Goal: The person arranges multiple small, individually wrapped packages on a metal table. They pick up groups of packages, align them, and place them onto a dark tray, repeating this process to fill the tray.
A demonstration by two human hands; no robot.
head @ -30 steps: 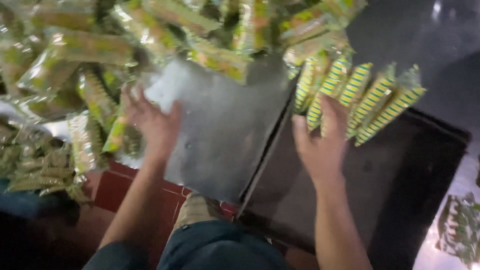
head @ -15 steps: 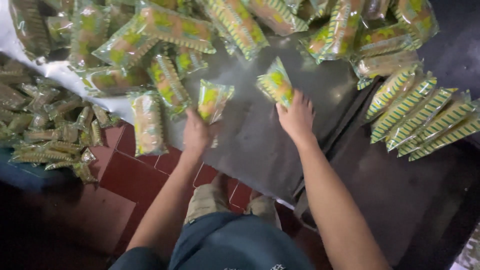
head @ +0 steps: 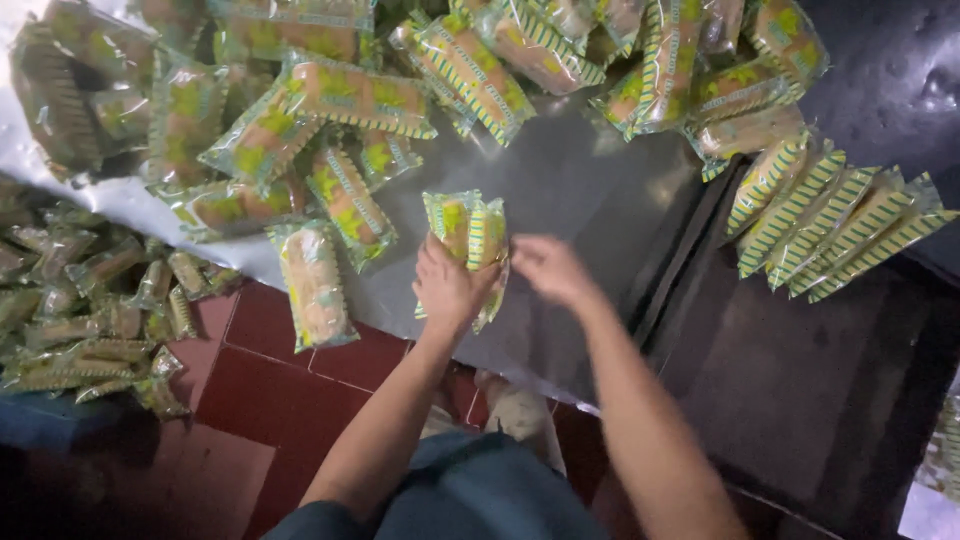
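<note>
My left hand [head: 448, 290] grips two wrapped snack packets [head: 466, 228], clear plastic with yellow and green stripes, held upright together above a grey metal sheet [head: 590, 190]. My right hand [head: 552, 270] is right beside them, fingers touching their right edge. A large heap of the same packets [head: 330, 100] covers the far part of the sheet. One loose packet [head: 314, 284] lies at the sheet's near edge, left of my left hand.
A row of several packets [head: 825, 225] stands lined up in a dark tray [head: 800, 380] at the right. Another pile of packets [head: 90, 310] lies low at the left. Red floor tiles [head: 260, 400] show below, with my knees and foot.
The two packets, held apart half a second ago, one in each hand, are now pressed together in my left hand. The view has shifted closer to the heap.
</note>
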